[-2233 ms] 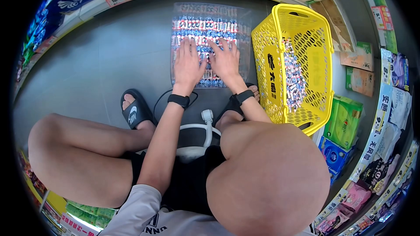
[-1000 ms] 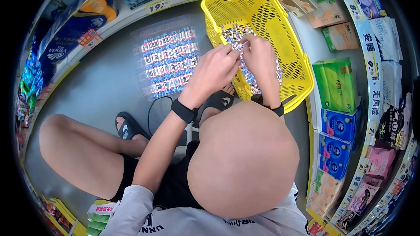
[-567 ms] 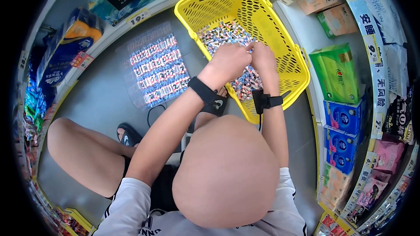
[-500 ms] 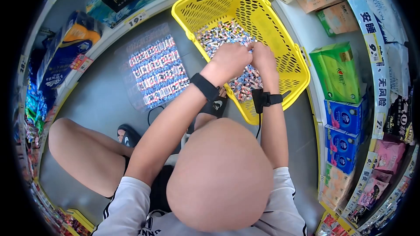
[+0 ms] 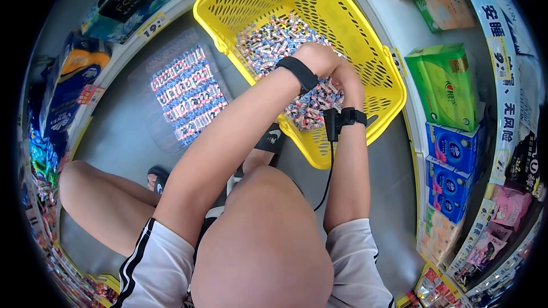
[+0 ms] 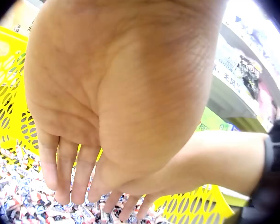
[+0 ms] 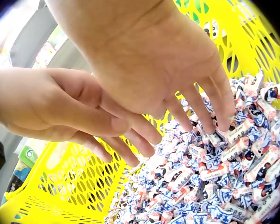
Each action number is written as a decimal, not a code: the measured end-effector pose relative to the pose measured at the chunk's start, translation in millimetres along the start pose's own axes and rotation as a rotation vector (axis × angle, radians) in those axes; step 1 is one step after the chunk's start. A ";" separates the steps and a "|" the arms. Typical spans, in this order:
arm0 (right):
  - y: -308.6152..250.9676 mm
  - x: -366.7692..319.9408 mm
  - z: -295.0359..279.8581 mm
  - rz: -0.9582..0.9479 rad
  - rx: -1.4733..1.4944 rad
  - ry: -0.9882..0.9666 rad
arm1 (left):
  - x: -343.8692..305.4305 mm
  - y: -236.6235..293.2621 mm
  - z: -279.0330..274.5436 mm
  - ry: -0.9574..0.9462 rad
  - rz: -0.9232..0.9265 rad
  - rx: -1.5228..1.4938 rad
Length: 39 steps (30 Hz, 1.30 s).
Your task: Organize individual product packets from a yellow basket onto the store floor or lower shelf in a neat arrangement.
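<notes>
Wrapped candies [image 7: 224,172] in loose heap inside yellow basket [image 5: 311,147]. Left hand [image 5: 319,58] and right hand [image 5: 350,82] above heap, inside basket, fingers straight, slightly spread; whether fingertips touch candies, cannot tell. Candy rows [image 5: 188,94] outside, left of basket; green pack [image 5: 442,85] right of basket.

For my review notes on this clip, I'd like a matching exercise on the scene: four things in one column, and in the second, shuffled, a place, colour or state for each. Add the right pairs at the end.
Things
1. Basket
2. Loose candies
3. Candy rows
4. Left hand

Descriptions
A. Heaped together inside the basket
B. Palm in view, no candy visibly held
C. Yellow, with openwork walls
D. Laid out in order beside the basket, at the left in the head view

Right pairs: 1-C, 2-A, 3-D, 4-B
</notes>
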State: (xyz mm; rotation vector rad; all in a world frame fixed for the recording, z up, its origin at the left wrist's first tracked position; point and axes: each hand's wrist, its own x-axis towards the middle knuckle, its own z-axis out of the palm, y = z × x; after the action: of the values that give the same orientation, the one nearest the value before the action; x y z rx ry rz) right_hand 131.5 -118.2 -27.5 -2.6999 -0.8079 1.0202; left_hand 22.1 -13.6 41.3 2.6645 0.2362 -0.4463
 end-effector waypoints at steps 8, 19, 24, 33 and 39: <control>36.3 18.0 9.5 0.048 0.141 -0.070 | 28.8 -1.1 18.2 -0.147 -0.001 0.137; 18.7 -6.9 -3.2 0.102 0.263 0.032 | 46.0 -6.0 49.0 -0.159 -0.037 0.026; 38.7 21.0 14.9 0.161 0.173 0.060 | 47.4 -3.6 61.2 -0.209 -0.048 0.023; 33.3 18.2 14.0 0.214 0.068 0.066 | 39.6 -4.7 59.4 -0.207 -0.027 -0.038; 24.8 -0.6 5.3 0.062 0.036 0.059 | 43.4 -6.6 66.0 -0.189 0.026 -0.026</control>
State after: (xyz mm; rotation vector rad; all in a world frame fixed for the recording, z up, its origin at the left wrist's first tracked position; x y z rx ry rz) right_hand 138.5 -139.8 -38.9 -2.7265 -0.6924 0.9532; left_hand 43.1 -32.4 -32.8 2.5765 0.1484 -0.6769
